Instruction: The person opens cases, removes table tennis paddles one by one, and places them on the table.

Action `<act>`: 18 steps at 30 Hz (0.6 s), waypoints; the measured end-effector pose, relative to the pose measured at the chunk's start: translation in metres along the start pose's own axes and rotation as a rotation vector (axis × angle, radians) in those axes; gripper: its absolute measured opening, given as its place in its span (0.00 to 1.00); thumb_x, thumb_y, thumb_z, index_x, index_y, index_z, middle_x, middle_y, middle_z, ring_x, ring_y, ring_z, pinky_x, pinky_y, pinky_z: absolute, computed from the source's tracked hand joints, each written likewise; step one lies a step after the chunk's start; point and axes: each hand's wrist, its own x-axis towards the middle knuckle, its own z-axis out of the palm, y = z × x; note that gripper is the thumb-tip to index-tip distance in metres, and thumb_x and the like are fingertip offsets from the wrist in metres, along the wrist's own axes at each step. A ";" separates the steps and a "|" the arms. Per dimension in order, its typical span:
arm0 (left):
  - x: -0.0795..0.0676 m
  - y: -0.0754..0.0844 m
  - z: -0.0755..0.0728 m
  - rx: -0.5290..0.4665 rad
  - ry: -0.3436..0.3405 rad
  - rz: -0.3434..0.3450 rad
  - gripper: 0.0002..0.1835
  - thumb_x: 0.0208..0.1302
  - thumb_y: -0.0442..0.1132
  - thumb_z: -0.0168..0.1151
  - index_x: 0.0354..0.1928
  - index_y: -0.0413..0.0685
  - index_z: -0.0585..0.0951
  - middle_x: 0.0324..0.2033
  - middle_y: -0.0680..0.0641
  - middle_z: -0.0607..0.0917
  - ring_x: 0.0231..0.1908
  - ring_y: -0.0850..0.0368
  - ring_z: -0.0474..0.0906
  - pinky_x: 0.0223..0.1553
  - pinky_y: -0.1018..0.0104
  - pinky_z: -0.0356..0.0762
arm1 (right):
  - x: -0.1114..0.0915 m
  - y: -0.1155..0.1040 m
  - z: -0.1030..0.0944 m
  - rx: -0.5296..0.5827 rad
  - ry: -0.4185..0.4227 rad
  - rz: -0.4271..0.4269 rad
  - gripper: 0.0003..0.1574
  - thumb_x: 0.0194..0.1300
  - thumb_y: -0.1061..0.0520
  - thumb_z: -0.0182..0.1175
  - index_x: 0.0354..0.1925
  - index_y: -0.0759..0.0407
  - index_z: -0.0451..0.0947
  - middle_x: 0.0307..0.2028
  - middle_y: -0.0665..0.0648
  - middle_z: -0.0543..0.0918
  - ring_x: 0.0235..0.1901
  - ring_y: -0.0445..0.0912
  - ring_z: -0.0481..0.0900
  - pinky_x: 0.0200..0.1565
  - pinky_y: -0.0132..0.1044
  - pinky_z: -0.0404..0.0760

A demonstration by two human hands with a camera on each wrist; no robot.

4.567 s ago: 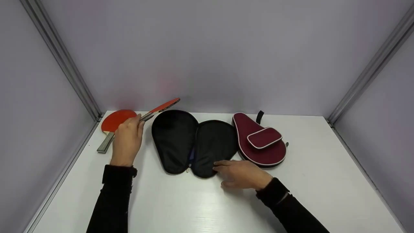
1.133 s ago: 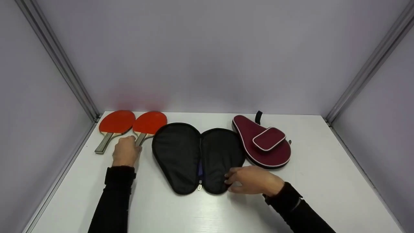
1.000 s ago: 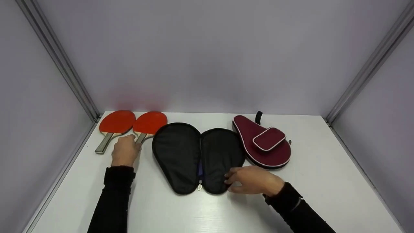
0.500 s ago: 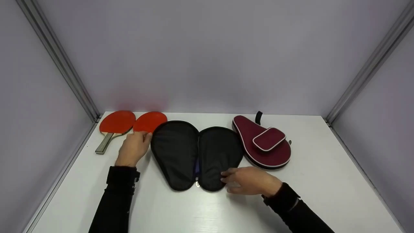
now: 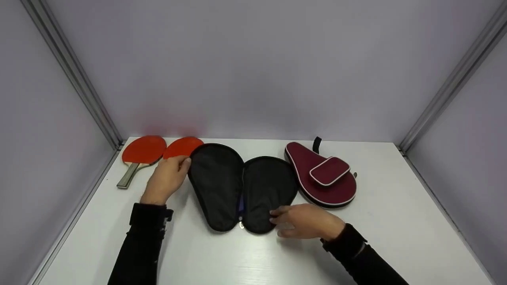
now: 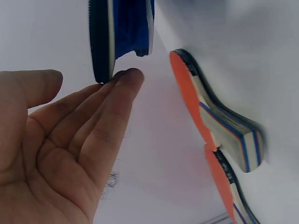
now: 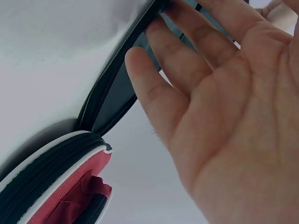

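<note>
Spread black case [image 5: 250, 190] centred on white table [image 5: 206, 261]; straight-fingered left hand [image 5: 166, 180] touches its raised left flap [image 5: 216, 184] at ten o'clock, right hand [image 5: 303, 221], fingers extended, at four. Positioning appears underway; next calls for steady support.

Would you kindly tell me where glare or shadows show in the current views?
Head view: pale glare on the glossy white tabletop, soft shadow below the bare right hand; left wrist view: soft shadow beside the nearer red-faced wooden paddle; right wrist view: grey shadow along the white-piped maroon fabric case.
</note>
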 end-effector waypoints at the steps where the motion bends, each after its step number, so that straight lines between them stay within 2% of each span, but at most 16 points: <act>1: 0.000 0.003 -0.001 -0.004 0.014 0.010 0.21 0.95 0.45 0.55 0.68 0.38 0.89 0.45 0.39 0.91 0.45 0.44 0.84 0.50 0.49 0.84 | 0.000 0.001 0.000 -0.002 -0.001 -0.006 0.28 0.85 0.45 0.69 0.74 0.53 0.90 0.77 0.53 0.89 0.76 0.52 0.89 0.72 0.49 0.91; 3: -0.001 0.009 -0.003 -0.016 0.044 0.036 0.21 0.94 0.42 0.55 0.70 0.38 0.89 0.48 0.38 0.92 0.44 0.44 0.84 0.50 0.49 0.85 | 0.001 0.002 0.001 -0.001 -0.006 -0.014 0.28 0.86 0.44 0.69 0.75 0.53 0.89 0.78 0.53 0.89 0.77 0.53 0.87 0.73 0.49 0.91; 6: -0.004 0.019 -0.004 -0.038 0.086 0.087 0.22 0.92 0.38 0.56 0.75 0.38 0.87 0.60 0.36 0.95 0.48 0.44 0.87 0.55 0.46 0.89 | 0.002 0.003 0.002 0.016 -0.011 -0.019 0.29 0.86 0.44 0.70 0.76 0.53 0.89 0.79 0.52 0.87 0.79 0.53 0.86 0.74 0.50 0.90; 11: -0.007 0.033 -0.004 -0.067 0.129 0.163 0.20 0.90 0.36 0.61 0.75 0.41 0.88 0.63 0.37 0.95 0.55 0.42 0.93 0.62 0.42 0.94 | 0.002 0.004 0.003 0.050 -0.012 -0.014 0.30 0.85 0.44 0.70 0.77 0.53 0.88 0.80 0.51 0.86 0.78 0.53 0.87 0.74 0.51 0.90; 18: -0.012 0.054 0.000 -0.079 0.110 0.226 0.22 0.89 0.38 0.65 0.78 0.43 0.86 0.68 0.37 0.93 0.64 0.40 0.94 0.69 0.38 0.93 | 0.002 0.005 0.004 0.057 -0.005 -0.020 0.31 0.86 0.42 0.69 0.78 0.52 0.87 0.81 0.51 0.85 0.77 0.53 0.88 0.74 0.50 0.90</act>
